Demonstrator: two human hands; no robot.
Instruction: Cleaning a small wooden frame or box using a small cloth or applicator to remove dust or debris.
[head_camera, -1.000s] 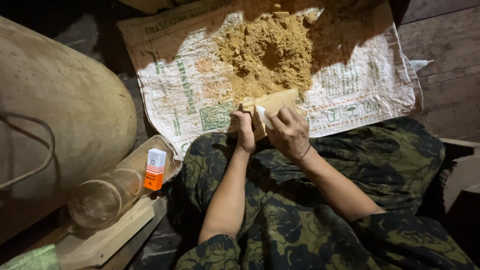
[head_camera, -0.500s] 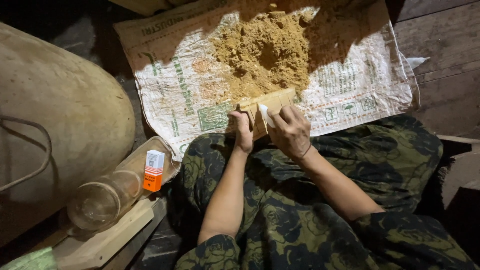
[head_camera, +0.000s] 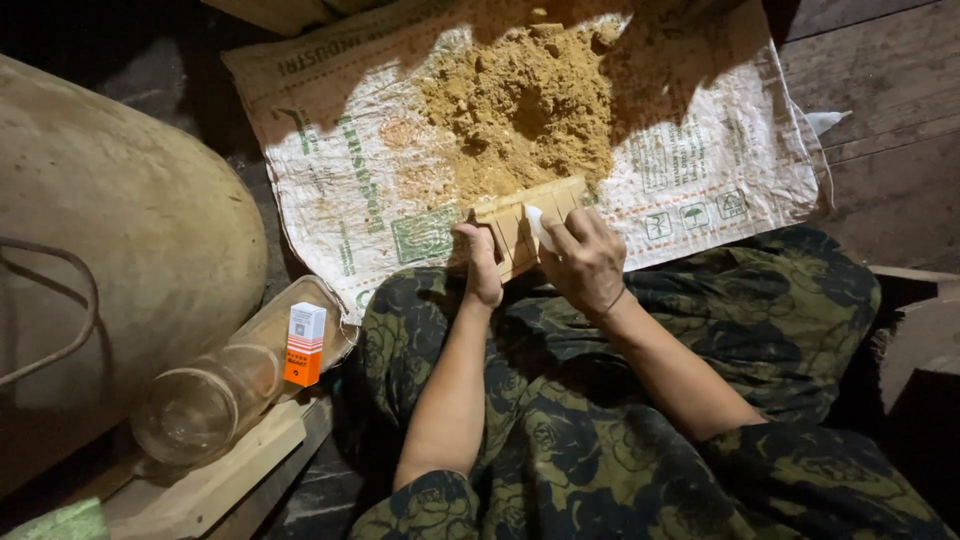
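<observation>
A big, rounded, dull-tan vessel (head_camera: 110, 250) with a bent dark wire handle fills the left side, lying on dark wooden floorboards (head_camera: 880, 110). Next in size, a white woven plastic sack (head_camera: 700, 160) with green printing is spread flat across the top of the view, and on its middle sits a loose mound of yellow-brown crumbly powder (head_camera: 520, 110). Below the sack, the person's lap is covered by dark cloth with an olive flower pattern (head_camera: 620, 420), and both bare forearms reach up from it toward the sack's near edge.

To the lower left a clear glass jar (head_camera: 215, 395) lies on its side on a pale wooden plank (head_camera: 200, 490), its mouth toward the camera. A small orange-and-white cardboard box (head_camera: 304, 343) stands upright, just against the jar's far side.

At the near edge of the powder lies a pale wooden block mould with a row of slots (head_camera: 512, 222), tilted a little, its far end touching the heap. The left hand (head_camera: 480, 270) grips the mould's near left end, fingers curled around it and thumb up along its side. The right hand (head_camera: 580, 260) rests over the mould's right part, its fingers closed around a small white flat piece (head_camera: 538, 226) (what it is made of cannot be told), which is pressed against the mould's top face.
</observation>
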